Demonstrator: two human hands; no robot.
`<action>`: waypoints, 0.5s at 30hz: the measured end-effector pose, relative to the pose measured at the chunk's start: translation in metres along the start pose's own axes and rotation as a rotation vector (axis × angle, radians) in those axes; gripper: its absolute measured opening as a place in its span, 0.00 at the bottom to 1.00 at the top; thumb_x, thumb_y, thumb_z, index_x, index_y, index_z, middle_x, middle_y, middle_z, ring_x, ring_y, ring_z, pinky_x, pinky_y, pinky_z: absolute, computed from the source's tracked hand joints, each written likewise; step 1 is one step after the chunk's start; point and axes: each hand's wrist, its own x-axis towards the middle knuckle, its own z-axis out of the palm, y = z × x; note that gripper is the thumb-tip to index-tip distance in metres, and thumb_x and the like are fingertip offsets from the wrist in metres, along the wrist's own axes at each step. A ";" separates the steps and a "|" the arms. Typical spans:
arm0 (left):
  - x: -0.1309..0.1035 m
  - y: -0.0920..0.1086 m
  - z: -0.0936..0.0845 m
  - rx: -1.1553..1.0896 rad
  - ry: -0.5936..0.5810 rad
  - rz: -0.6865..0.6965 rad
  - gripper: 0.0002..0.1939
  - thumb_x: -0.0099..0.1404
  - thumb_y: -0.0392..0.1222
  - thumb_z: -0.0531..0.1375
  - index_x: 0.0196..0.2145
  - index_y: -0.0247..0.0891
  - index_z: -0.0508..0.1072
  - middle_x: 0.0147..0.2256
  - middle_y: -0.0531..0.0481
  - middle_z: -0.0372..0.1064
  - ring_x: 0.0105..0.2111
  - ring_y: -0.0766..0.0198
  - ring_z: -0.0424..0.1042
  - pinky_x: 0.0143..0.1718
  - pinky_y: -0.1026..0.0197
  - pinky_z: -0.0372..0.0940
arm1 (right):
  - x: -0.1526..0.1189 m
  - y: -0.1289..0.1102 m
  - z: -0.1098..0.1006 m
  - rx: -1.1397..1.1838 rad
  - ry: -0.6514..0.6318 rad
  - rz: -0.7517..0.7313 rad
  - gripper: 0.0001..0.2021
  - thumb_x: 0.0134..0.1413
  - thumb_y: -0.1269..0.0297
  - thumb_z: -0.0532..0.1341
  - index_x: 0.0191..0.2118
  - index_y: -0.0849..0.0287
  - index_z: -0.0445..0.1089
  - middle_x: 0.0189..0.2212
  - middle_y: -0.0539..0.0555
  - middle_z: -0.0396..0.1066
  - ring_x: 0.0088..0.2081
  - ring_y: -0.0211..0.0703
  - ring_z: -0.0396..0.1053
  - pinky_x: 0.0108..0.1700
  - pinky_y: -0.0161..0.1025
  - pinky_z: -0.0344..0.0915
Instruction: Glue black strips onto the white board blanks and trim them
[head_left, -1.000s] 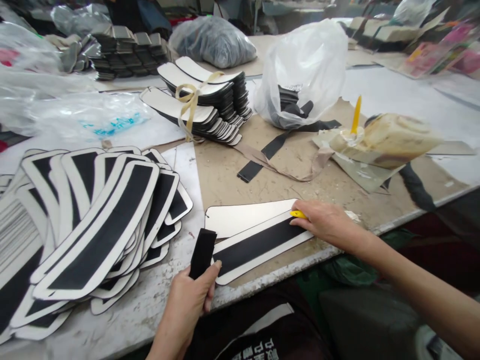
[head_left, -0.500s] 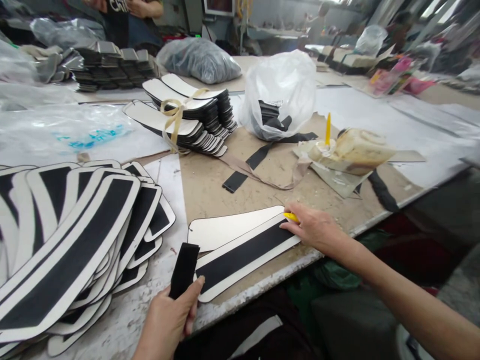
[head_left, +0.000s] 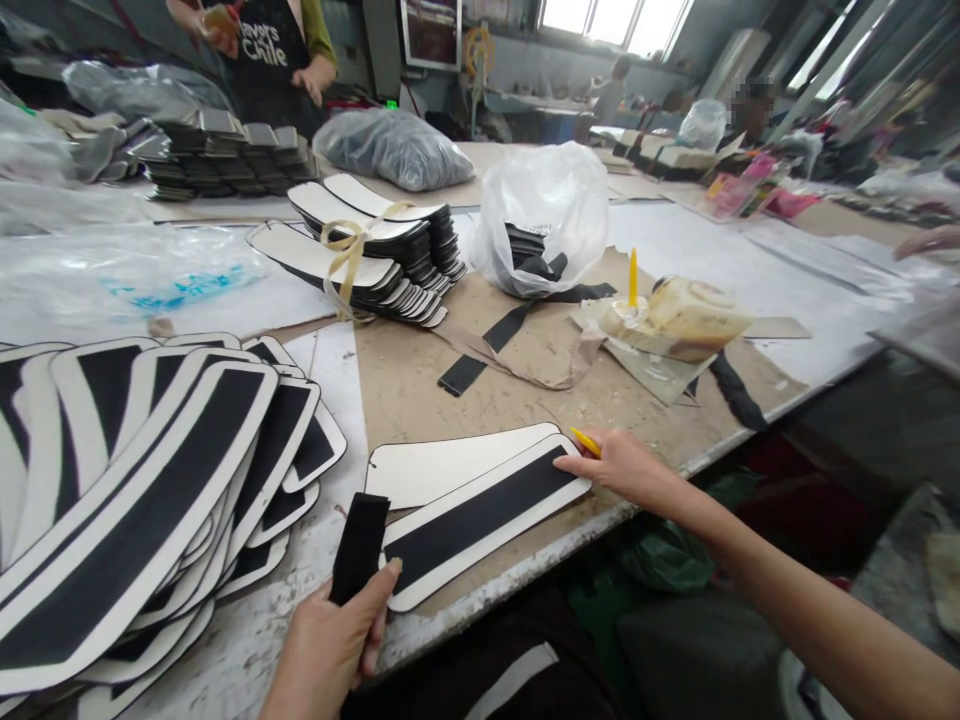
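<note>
A white panel with a black strip along its middle (head_left: 480, 520) lies near the table's front edge, partly over a plain white panel (head_left: 450, 465). My left hand (head_left: 341, 630) is closed on a short black strip (head_left: 360, 545) that stands up from it, and its thumb touches the panel's left end. At the panel's right end, my right hand (head_left: 619, 465) holds a small yellow tool (head_left: 586, 442), with a fingertip on the black strip. A fanned pile of similar black-and-white panels (head_left: 142, 500) lies to the left.
Behind are a tied bundle of panels (head_left: 382, 250), an open plastic bag (head_left: 551, 215) with black strips, and a glue-stained container (head_left: 675, 315) beside an upright yellow stick (head_left: 633, 280). A person in an apron (head_left: 274, 60) stands across the table. Another hand (head_left: 930, 241) shows at right.
The view has tilted up slightly, showing more of the room. My right hand's fingertip now rests on the black strip's end, and the yellow tool sticks out further. Another person's hand has appeared at right.
</note>
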 end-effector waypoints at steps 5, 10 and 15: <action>-0.001 -0.002 -0.003 -0.077 -0.030 0.053 0.26 0.49 0.58 0.62 0.12 0.38 0.57 0.08 0.57 0.50 0.10 0.71 0.49 0.15 0.67 0.42 | -0.005 -0.003 -0.002 -0.010 -0.030 0.031 0.16 0.53 0.52 0.56 0.24 0.60 0.63 0.21 0.48 0.64 0.25 0.39 0.60 0.28 0.35 0.51; -0.003 -0.003 -0.008 -0.165 -0.032 0.072 0.24 0.46 0.57 0.64 0.15 0.38 0.58 0.10 0.59 0.51 0.11 0.72 0.49 0.15 0.66 0.43 | -0.012 -0.006 -0.006 -0.012 -0.014 0.030 0.17 0.54 0.50 0.55 0.24 0.59 0.64 0.22 0.49 0.65 0.26 0.40 0.62 0.29 0.35 0.53; -0.003 -0.005 -0.019 -0.232 -0.044 0.095 0.24 0.46 0.57 0.66 0.14 0.38 0.57 0.10 0.59 0.50 0.14 0.71 0.50 0.17 0.66 0.46 | -0.019 -0.009 -0.008 0.071 -0.024 -0.059 0.18 0.56 0.48 0.52 0.27 0.59 0.63 0.23 0.48 0.64 0.27 0.40 0.61 0.29 0.35 0.55</action>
